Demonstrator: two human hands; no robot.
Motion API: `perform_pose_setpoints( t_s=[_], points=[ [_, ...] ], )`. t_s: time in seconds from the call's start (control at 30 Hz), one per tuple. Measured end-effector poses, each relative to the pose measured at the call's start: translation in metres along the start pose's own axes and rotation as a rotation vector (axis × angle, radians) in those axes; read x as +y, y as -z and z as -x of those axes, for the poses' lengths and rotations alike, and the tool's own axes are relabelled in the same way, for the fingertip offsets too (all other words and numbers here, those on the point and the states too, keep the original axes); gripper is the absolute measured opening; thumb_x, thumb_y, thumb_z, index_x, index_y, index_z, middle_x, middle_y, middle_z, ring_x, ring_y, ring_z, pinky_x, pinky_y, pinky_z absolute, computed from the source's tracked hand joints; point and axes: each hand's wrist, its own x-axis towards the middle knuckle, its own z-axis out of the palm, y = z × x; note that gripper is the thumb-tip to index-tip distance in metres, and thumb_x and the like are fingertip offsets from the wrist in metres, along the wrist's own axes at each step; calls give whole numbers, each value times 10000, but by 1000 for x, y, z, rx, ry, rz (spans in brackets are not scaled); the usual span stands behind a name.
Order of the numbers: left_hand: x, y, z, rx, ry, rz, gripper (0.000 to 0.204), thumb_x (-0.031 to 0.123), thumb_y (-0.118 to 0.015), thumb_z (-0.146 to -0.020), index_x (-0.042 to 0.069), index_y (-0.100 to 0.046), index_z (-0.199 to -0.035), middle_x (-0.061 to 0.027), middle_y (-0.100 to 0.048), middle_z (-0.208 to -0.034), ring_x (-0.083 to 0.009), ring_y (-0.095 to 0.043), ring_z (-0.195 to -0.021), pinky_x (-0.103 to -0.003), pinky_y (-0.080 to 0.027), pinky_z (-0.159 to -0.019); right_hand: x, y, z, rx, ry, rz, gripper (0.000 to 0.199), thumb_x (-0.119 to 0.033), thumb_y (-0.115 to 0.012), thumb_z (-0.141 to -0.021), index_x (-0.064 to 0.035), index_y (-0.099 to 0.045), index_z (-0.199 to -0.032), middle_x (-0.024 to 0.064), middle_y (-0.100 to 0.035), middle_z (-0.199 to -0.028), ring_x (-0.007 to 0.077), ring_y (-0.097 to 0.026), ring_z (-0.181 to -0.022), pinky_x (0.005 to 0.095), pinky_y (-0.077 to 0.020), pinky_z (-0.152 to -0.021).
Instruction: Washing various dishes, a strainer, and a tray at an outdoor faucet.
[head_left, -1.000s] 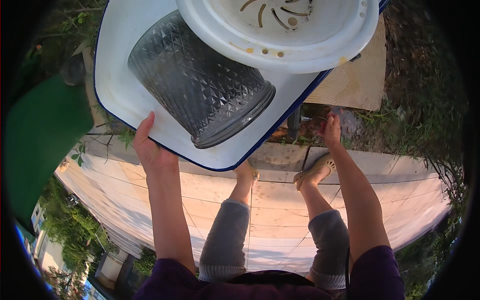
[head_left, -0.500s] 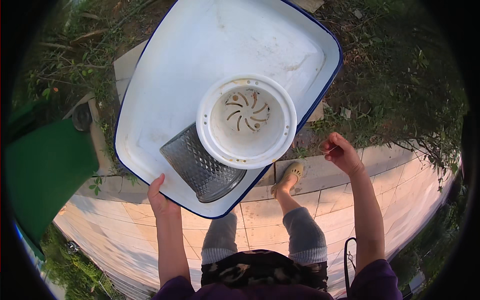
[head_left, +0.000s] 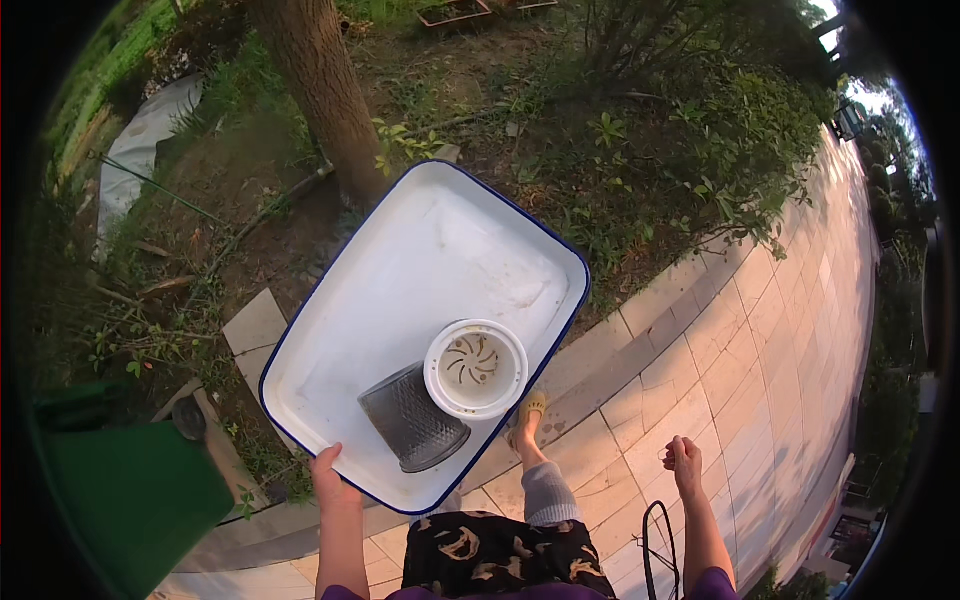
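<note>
My left hand (head_left: pixel 333 478) grips the near left rim of a white enamel tray (head_left: pixel 350 300) with a dark blue edge, thumb on top. On the tray, a white round flowerpot (head_left: pixel 512 350) with curved drainage slots in its base shows its open top. Beside it lies a dark grey cup-like vessel (head_left: pixel 412 415) with a diamond-patterned wall, on its side, overlapped by the pot's rim. My right hand (head_left: pixel 685 463) hangs away from the tray, over the paving, with its fingers pinched. A thin, pale thing seems to show at the fingertips, too small to name.
A tree trunk (head_left: pixel 325 90) rises behind the tray from soil with shrubs (head_left: pixel 690 150). At the left stands a green bin-like object (head_left: pixel 130 500). A stone kerb (head_left: pixel 590 360) borders light paving (head_left: pixel 740 380). A dark cord loop (head_left: pixel 650 540) hangs near my right forearm.
The view has tilted up, showing the trunk and more paving. The tray sits lower and looks smaller, with pot and cup still on it. My right hand has moved down, farther from the tray.
</note>
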Motion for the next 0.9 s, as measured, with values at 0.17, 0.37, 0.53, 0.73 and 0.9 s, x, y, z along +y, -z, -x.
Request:
perform_pose_setpoints(
  t_s=[0.17, 0.37, 0.53, 0.73, 0.9],
  points=[
    [3, -16, 42, -197, 55, -33, 531, 36, -502, -696, -22, -428, -1219, -189, -513, -1146, -361, -520, -1057, -490, -439, -917, 69, 82, 68, 205, -114, 113, 284, -238, -493, -864, 19, -610, -843, 86, -621, -687, 149, -606, -620, 271, -498, -532],
    [-45, -41, 104, -363, 23, -131, 545, 36, -488, -682, -27, -428, -1220, -196, -507, -1153, -374, -507, -1072, -505, -422, -933, 204, 159, 91, 332, -267, -56, 240, -93, -423, -832, 12, -608, -943, 91, -621, -670, 175, -619, -610, 320, -533, -534],
    [-118, -64, 182, -377, 145, -227, 536, 60, -468, -701, -38, -430, -1226, -198, -504, -1183, -376, -483, -1120, -495, -388, -974, 394, 249, 150, 363, -535, -255, 249, -11, -454, -790, -13, -583, -1004, 117, -609, -734, 214, -618, -602, 400, -537, -521],
    [-230, -116, 285, -391, 176, -451, 495, 61, -477, -702, -45, -455, -1185, -186, -512, -1180, -365, -488, -1107, -494, -378, -983, 494, 364, 266, 662, -627, -626, 402, -42, -429, -776, -74, -452, -1177, 72, -547, -809, 182, -574, -621, 355, -506, -529],
    [-321, -181, 342, -455, 342, -613, 456, 87, -499, -715, -52, -465, -1148, -188, -535, -1135, -355, -511, -1067, -493, -392, -971, 454, 446, 309, 723, -486, -678, 362, -92, -511, -809, -57, -481, -1168, 40, -584, -837, 115, -592, -659, 250, -472, -533]
  ],
)
